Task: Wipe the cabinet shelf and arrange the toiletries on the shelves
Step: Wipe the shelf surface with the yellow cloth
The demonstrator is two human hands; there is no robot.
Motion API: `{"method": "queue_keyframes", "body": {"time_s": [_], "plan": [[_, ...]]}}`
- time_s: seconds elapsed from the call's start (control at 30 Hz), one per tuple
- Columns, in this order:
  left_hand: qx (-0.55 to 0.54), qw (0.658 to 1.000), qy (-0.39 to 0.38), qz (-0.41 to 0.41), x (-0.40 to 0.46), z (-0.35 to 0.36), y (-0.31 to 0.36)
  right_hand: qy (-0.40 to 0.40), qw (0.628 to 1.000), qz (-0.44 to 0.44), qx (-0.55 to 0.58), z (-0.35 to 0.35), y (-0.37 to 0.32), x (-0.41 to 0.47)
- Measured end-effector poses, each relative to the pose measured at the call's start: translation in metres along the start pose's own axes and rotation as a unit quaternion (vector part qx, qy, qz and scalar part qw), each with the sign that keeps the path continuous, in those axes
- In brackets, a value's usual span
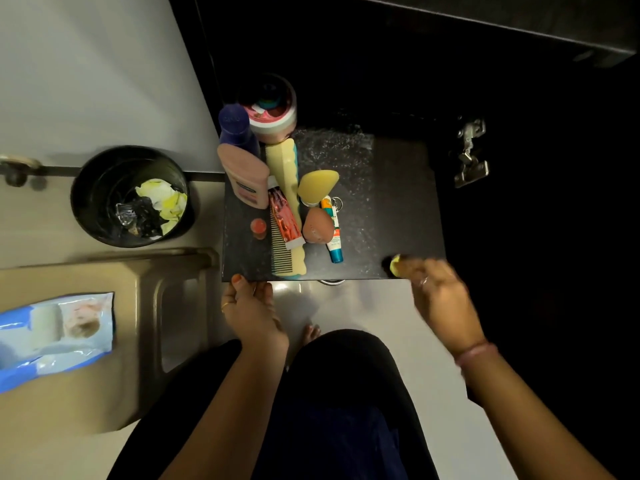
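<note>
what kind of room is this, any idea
Likely a home bathroom: a dark cabinet shelf crowded with toiletries like a lotion bottle and comb, beside a waste bin.

The right hand (pixel 440 296) is smeared by motion, so its fingers (pixel 420 271) and how they close on the small yellow thing (pixel 395 264) at the shelf (pixel 398 188) edge cannot be read. The cabinet interior (pixel 381 64) is too dark to make out. The blue packet (pixel 55 337) is cut off at the left edge. Bottle labels (pixel 247 192) are too small to read.
</note>
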State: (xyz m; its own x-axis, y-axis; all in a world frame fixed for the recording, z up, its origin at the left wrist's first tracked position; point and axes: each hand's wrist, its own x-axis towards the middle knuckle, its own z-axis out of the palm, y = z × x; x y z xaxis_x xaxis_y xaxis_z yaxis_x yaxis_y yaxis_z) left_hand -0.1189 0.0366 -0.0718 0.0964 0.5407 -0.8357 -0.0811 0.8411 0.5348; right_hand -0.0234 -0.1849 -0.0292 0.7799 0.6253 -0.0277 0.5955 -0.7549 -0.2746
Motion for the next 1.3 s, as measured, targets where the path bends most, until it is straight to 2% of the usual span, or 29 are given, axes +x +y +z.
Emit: {"method": "queue_keyframes", "body": {"time_s": [0.1,0.17,0.27,0.37,0.43,0.53,0.63,0.73,0.87,0.97,1.1,1.2,1.3], "plan": [[0.008,1.000,0.006,-0.008,-0.001,0.000,0.001,0.096,0.995,0.017,0.035,-0.026,-0.001,0.072],[0.014,1.000,0.011,-0.013,-0.001,0.000,0.002,0.121,0.992,0.004,0.028,-0.030,0.006,0.130],[0.021,1.000,0.012,-0.006,-0.001,-0.001,0.002,0.070,0.996,0.035,0.031,-0.016,0.018,0.218],[0.026,1.000,0.006,-0.004,0.001,-0.002,-0.001,-0.060,0.992,0.112,0.002,0.012,0.025,0.267],[0.026,1.000,0.008,-0.002,0.003,-0.002,-0.002,-0.048,0.993,0.105,-0.032,0.028,0.026,0.269],[0.024,1.000,0.015,0.002,0.002,-0.002,-0.003,-0.013,0.990,0.134,-0.050,0.037,0.021,0.246],[0.024,1.000,0.016,0.004,-0.002,0.000,-0.002,0.033,0.994,0.102,0.006,0.034,0.008,0.201],[0.012,1.000,0.013,0.005,-0.003,0.003,-0.001,0.055,0.996,0.072,0.026,0.034,-0.015,0.118],[0.018,1.000,0.007,0.015,-0.002,0.002,-0.002,-0.029,0.986,0.147,0.080,0.043,-0.033,0.000],[0.020,1.000,0.008,0.021,0.000,0.000,-0.002,-0.084,0.978,0.169,0.093,0.043,-0.036,-0.049],[0.019,1.000,0.008,0.018,-0.001,0.000,-0.003,0.050,0.978,0.166,0.118,0.011,-0.026,-0.025],[0.018,1.000,0.001,0.019,-0.002,0.001,-0.003,0.141,0.976,0.121,0.116,-0.010,-0.012,0.040],[0.023,1.000,0.007,0.013,-0.002,0.000,-0.003,0.185,0.972,0.058,0.130,-0.015,-0.005,0.118]]}}
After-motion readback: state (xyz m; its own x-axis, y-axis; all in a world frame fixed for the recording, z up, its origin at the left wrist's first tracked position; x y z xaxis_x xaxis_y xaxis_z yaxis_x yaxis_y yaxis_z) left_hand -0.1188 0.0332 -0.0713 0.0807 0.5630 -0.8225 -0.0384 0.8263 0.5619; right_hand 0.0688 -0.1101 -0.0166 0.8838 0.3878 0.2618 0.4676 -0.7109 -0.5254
